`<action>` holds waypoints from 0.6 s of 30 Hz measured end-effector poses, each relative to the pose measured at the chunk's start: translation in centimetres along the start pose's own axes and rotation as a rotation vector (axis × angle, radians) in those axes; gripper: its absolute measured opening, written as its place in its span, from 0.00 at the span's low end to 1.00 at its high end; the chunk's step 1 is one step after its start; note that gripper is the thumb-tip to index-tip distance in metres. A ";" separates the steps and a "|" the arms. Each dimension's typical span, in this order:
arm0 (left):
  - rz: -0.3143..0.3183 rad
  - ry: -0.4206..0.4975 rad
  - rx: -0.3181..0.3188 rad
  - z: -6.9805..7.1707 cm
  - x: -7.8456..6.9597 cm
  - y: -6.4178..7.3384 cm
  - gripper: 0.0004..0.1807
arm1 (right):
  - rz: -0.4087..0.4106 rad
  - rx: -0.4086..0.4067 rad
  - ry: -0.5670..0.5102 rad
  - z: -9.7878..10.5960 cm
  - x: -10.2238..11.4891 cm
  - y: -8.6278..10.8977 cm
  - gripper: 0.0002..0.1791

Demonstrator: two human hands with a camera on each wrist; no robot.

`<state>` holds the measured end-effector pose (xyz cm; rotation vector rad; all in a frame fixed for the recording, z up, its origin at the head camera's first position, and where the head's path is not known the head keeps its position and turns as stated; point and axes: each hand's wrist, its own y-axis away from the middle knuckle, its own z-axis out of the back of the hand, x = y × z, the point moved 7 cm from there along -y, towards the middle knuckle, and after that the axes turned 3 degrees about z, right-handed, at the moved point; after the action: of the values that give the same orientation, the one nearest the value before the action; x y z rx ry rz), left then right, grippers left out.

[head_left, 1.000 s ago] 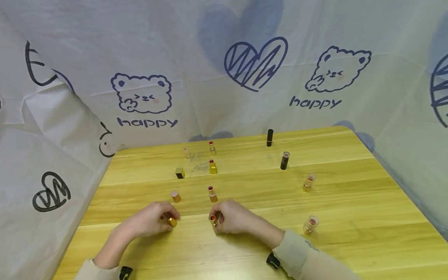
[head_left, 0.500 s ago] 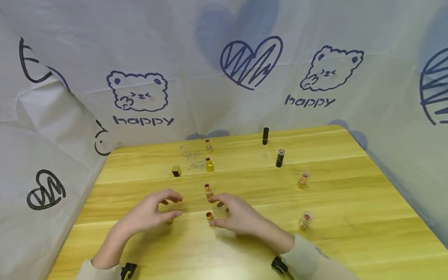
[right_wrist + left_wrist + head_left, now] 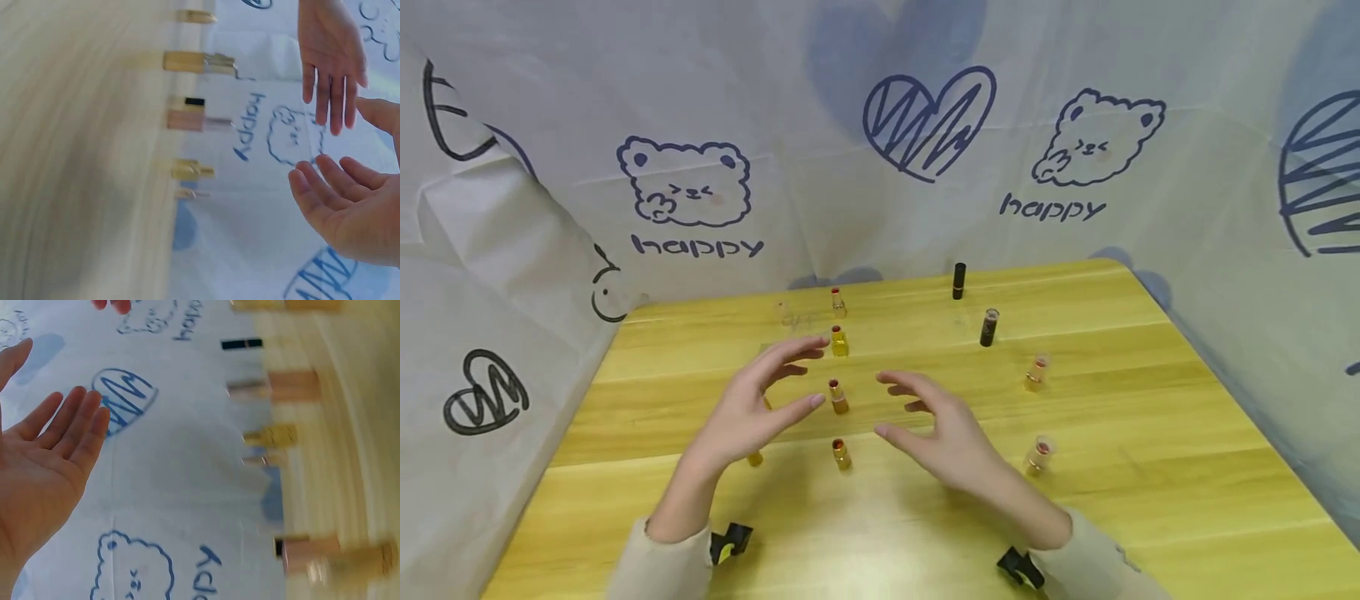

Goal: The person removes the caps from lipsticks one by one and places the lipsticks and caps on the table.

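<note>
My left hand hovers over the table's left half, fingers extended and holding nothing. Its palm faces its wrist camera. Across from it my right hand is raised, fingers loosely bent, touching nothing. Between the hands stands a column of uncapped lipsticks: a gold one nearest, then a rose-gold one, a yellow-gold one and a clear-based one farthest. A gold lipstick cap shows beside my left wrist. The hand covers most of the other caps; a clear cap stands beyond it.
Capped lipsticks stand to the right: a black one, a dark one with a clear top, and two with clear caps, one farther and one nearer. A white printed cloth borders the wooden table.
One second ago my left hand held the gold cap and my right hand the nearest gold lipstick. Both have let go and risen up and away, leaving cap and lipstick standing apart.
</note>
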<state>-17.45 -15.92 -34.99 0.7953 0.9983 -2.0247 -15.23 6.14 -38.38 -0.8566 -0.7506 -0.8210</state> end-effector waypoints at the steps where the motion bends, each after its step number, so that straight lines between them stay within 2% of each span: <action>1: -0.010 0.033 -0.006 -0.3 -0.4 -0.3 0.37 | 0.016 -0.022 -0.008 0.6 0.2 0.2 0.34; 4: -0.042 0.123 -0.019 -1.3 -1.5 -1.1 0.37 | 0.073 -0.087 -0.028 2.4 0.7 0.9 0.33; 9: -0.123 0.221 -0.066 -3.3 -3.0 -2.5 0.38 | 0.169 -0.195 -0.068 5.4 1.0 2.1 0.34; 14: -0.191 0.276 -0.113 -6.2 -4.1 -3.6 0.37 | 0.202 -0.291 -0.107 7.9 0.6 3.5 0.37; 18: -0.209 0.275 -0.113 -8.7 -4.7 -4.6 0.38 | 0.226 -0.354 -0.111 9.7 -0.4 4.6 0.36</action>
<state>-16.85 -5.12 -33.98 0.9605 1.3892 -2.0460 -13.68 16.48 -35.89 -1.2881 -0.5991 -0.7170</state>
